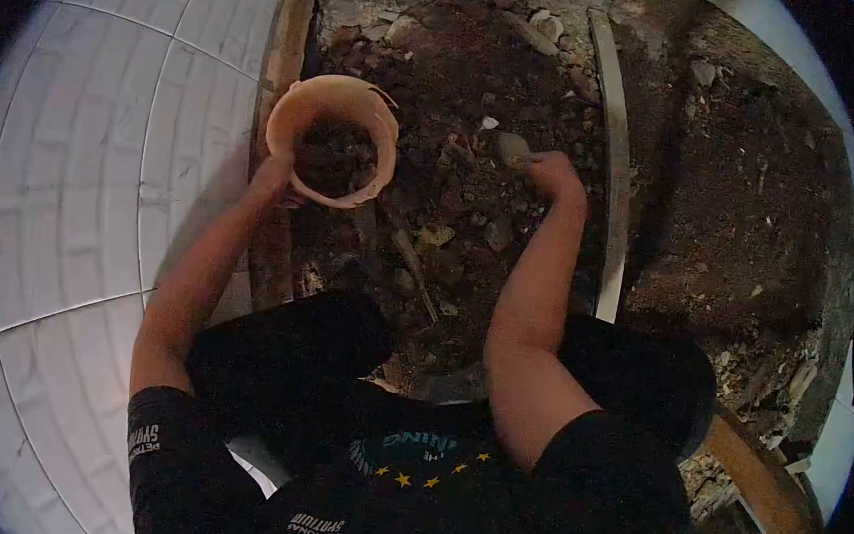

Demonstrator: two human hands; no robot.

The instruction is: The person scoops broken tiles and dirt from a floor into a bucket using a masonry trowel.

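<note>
A pale orange bucket [388, 154] with a chipped, uneven rim leans on the left side of the dirt bed, its mouth facing me. Dark soil and rubble show inside it. My left hand [276, 177] is closed on the bucket's near left edge. To the right, my right hand [555, 173] reaches over the loose soil [472, 200], fingers wrapped around a small, greyish, scoop-like tool [513, 150]. Its rounded end points left, low over the dirt. A small white fragment [489, 123] lies just beyond that end.
A wooden board [286, 45] edges the bed on the left, beside white tiles [86, 140]. On the right runs a pale wooden strip [612, 151], with more dirt [712, 219] past it. Stones [546, 23] lie at the far end. A curved brown piece [766, 485] sits near my right side.
</note>
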